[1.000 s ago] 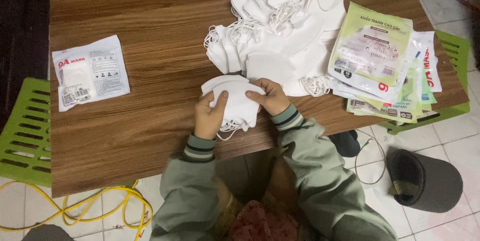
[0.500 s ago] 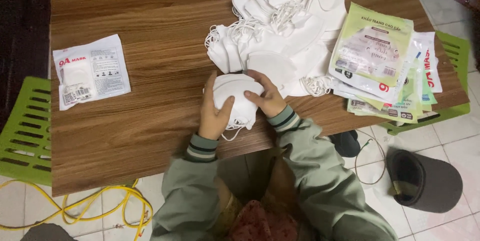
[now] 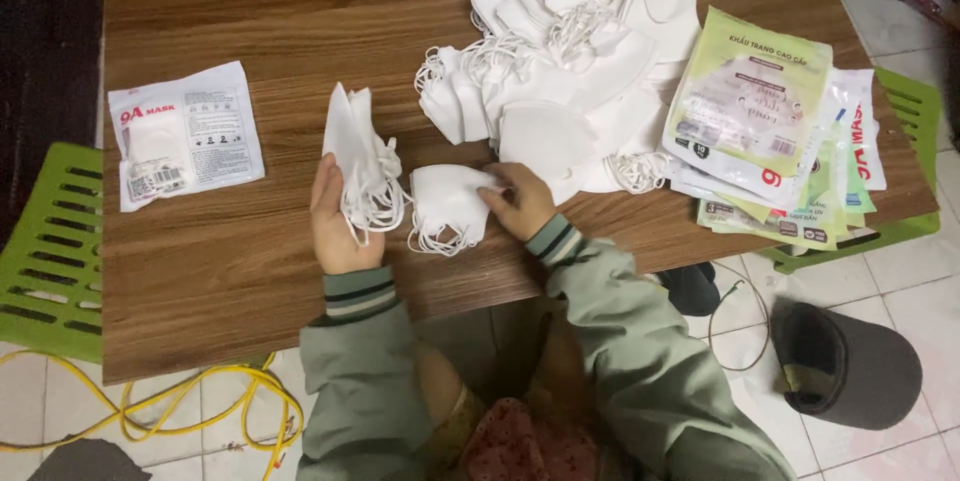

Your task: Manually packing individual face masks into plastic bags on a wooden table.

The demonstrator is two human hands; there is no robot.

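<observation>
On the wooden table [image 3: 250,31], a big heap of white masks [image 3: 570,71] is seen at the far right, with printed packets [image 3: 760,131] beside it. The stack that was pressed between both hands half a second ago has been divided: a small bundle of masks [image 3: 355,156] is now gripped upright by the left hand [image 3: 338,221], while a single folded mask [image 3: 447,203] is pinched by the right hand [image 3: 520,201] and laid flat nearby.

Soft, matt white cloth masks [image 3: 570,71] heaped on a smooth wood-grain surface [image 3: 250,251]; glossy plastic packets [image 3: 750,111] beside them; ribbed knit cuffs [image 3: 357,291] on a matt cloth jacket.
</observation>
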